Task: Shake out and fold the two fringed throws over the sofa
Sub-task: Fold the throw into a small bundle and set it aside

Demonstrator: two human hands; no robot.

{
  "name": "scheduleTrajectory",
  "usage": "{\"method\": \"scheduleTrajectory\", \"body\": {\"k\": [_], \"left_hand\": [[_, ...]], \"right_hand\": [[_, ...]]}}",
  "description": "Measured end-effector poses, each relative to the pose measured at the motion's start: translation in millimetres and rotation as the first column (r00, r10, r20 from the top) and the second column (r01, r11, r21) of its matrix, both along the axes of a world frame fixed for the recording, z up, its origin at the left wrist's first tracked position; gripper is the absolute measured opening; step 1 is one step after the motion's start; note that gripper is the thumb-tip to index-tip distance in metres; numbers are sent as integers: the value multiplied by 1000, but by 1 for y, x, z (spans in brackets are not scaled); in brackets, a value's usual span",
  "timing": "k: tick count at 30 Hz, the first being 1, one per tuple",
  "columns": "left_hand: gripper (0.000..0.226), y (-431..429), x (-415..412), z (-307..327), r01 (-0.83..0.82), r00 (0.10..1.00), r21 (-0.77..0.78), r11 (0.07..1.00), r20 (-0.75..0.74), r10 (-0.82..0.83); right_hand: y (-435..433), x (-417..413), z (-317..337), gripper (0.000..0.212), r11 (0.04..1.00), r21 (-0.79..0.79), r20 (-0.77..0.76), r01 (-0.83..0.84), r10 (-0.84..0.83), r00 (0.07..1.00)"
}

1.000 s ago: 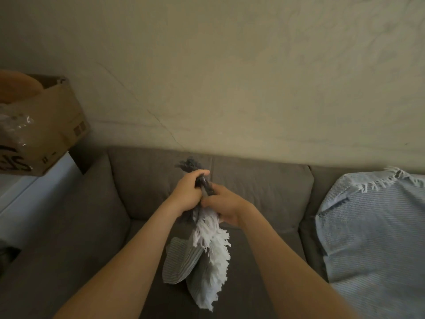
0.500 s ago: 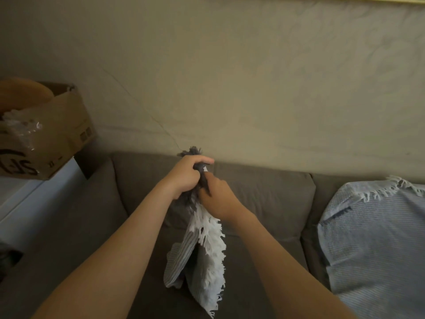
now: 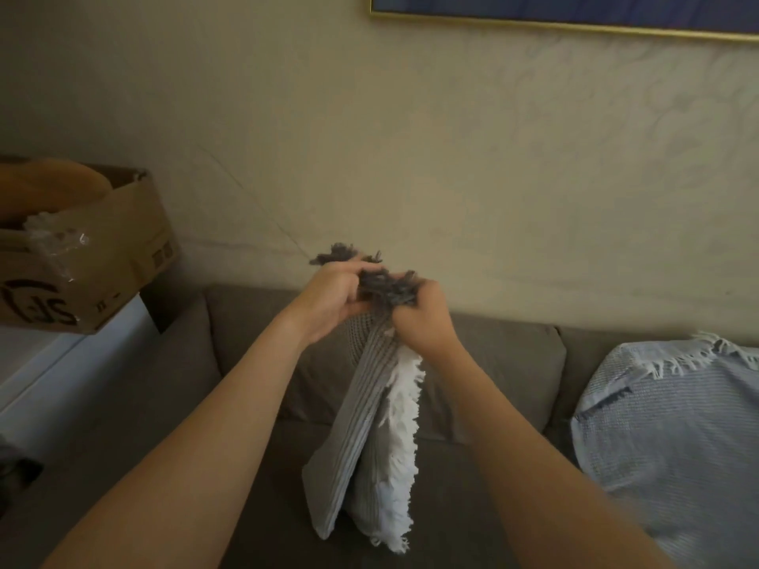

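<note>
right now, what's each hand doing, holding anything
Left hand: grips the dark fringe at the top of the grey throw.
Right hand: grips the same fringed end, right beside it.

Fingertips of the left hand point(image 3: 332, 297) and right hand point(image 3: 423, 322) sink into the dark fringe point(image 3: 386, 285) of the grey throw point(image 3: 357, 445), so its top edge is hidden. High above the right hand, a framed picture point(image 3: 575, 14) is cut by the top edge. Left of the left hand a cardboard box point(image 3: 102, 256) runs out of view, and right of the right hand the blue throw point(image 3: 665, 437) does too.
</note>
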State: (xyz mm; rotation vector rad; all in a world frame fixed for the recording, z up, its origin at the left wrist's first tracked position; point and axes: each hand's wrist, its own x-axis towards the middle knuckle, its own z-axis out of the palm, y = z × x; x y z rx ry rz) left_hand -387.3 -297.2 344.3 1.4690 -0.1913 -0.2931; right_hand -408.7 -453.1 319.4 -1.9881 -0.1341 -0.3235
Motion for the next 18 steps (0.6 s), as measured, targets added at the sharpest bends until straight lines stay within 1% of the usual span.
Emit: {"method": "scheduleTrajectory", "body": {"k": [1, 2, 3, 4, 5, 7, 8, 9, 11, 12, 14, 15, 16, 18], "left_hand": [[57, 5, 3, -1, 5, 991, 140, 990, 129, -23], [62, 6, 5, 1, -21, 961, 324, 946, 268, -71], [70, 6, 8, 1, -49, 924, 463, 885, 357, -136], [76, 4, 10, 6, -56, 904, 534, 844, 386, -184], [75, 4, 13, 10, -59, 900, 545, 836, 391, -192], [50, 3, 17, 22, -59, 895, 517, 854, 407, -185], [38, 2, 17, 29, -54, 891, 503, 863, 415, -186], [31, 2, 17, 33, -53, 889, 486, 872, 421, -181], [26, -3, 15, 42, -58, 893, 445, 894, 423, -153], [24, -7, 13, 45, -67, 898, 429, 901, 420, -133], [18, -17, 11, 51, -168, 891, 415, 894, 452, -43], [16, -20, 9, 56, -238, 870, 406, 882, 493, 8], [16, -24, 8, 60, -304, 835, 385, 871, 548, 50], [15, -31, 6, 68, -421, 747, 338, 842, 656, 110]], "right_hand": [[-4, 2, 6, 21, 999, 28, 27, -29, 28, 999], [-7, 2, 13, 23, 996, 56, 53, -75, 72, 996], [-9, 1, 21, 31, 991, 75, 76, -114, 108, 991], [-11, 0, 29, 39, 986, 97, 91, -139, 130, 987], [-14, 0, 35, 40, 983, 122, 108, -141, 128, 986], [-20, -1, 45, 30, 969, 212, 150, -127, 96, 984], [-23, -2, 49, 28, 954, 277, 165, -117, 73, 984], [-26, -3, 53, 29, 945, 313, 181, -99, 43, 983], [-28, -7, 62, 38, 941, 332, 227, -65, -13, 974], [-28, -8, 66, 38, 933, 354, 244, -64, -26, 969], [-31, -9, 73, 38, 890, 449, 224, -77, -29, 974], [-33, -11, 75, 44, 885, 460, 212, -75, -27, 977], [-35, -14, 74, 53, 902, 424, 223, -75, -24, 974], [-37, -18, 60, 69, 980, 200, 244, -11, -39, 969]]}}
